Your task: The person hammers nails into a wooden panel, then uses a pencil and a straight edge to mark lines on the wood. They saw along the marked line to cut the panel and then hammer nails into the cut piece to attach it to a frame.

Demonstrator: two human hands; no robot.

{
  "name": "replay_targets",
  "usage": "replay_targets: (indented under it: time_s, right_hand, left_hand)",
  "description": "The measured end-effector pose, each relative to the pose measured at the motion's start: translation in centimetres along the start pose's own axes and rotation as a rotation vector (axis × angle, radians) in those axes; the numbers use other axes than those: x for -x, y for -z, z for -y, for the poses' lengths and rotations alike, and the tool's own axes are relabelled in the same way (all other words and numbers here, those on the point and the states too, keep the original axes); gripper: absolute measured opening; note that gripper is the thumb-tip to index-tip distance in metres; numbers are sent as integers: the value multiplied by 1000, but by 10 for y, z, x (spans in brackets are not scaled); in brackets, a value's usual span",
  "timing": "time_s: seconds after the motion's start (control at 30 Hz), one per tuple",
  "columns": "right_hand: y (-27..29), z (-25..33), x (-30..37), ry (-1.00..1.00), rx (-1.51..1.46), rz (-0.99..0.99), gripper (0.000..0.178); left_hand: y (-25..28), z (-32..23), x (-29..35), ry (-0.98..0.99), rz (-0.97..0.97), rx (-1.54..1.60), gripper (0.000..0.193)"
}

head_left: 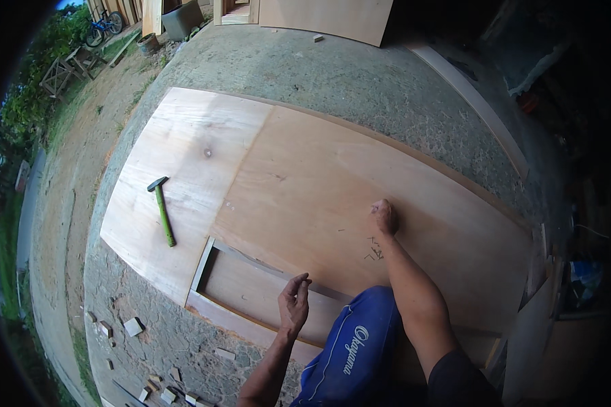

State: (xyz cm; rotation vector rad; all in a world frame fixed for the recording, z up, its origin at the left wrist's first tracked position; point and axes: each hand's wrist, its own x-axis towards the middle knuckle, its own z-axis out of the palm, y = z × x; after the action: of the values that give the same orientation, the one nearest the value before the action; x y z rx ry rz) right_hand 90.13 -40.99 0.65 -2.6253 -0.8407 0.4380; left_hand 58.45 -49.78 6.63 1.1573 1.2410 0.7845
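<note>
A wide plywood panel (305, 183) lies flat in front of me, joined to a paler panel (183, 136) on its left. My right hand (383, 217) is closed in a fist just over the plywood, and what it holds, if anything, is hidden. A small scatter of nails (375, 252) lies close below that hand. Nearer to me, my left hand (294, 302) is pinched at the fingertips above the open frame section (251, 288); anything between them is too small to make out. A hammer (163, 211) with a green handle rests on the paler panel, away from both hands.
My knee in blue cloth (353, 346) rests at the panel's near side. Small wood offcuts (134, 327) are strewn over the rough concrete floor (217, 339) at lower left. A long board (468, 95) lies at far right, and a large sheet (326, 17) stands at the back.
</note>
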Motion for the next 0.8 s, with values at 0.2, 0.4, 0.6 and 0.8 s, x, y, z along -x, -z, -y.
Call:
replay_targets:
  time_s: [0.2,0.4,0.6,0.8]
  right_hand:
    - [-11,22,52,479,-318,106,9]
    - [2,107,170,229,-862,708,10]
    - [-20,116,181,412,-560,690,17]
    - [-53,134,191,127,-744,928,21]
  left_hand:
    - [-10,2,-30,36,-53,179,28]
    - [3,-8,-58,91,-101,582,22]
    - [26,5,-51,112,-205,697,22]
    - [60,19,-62,65,-249,716,14]
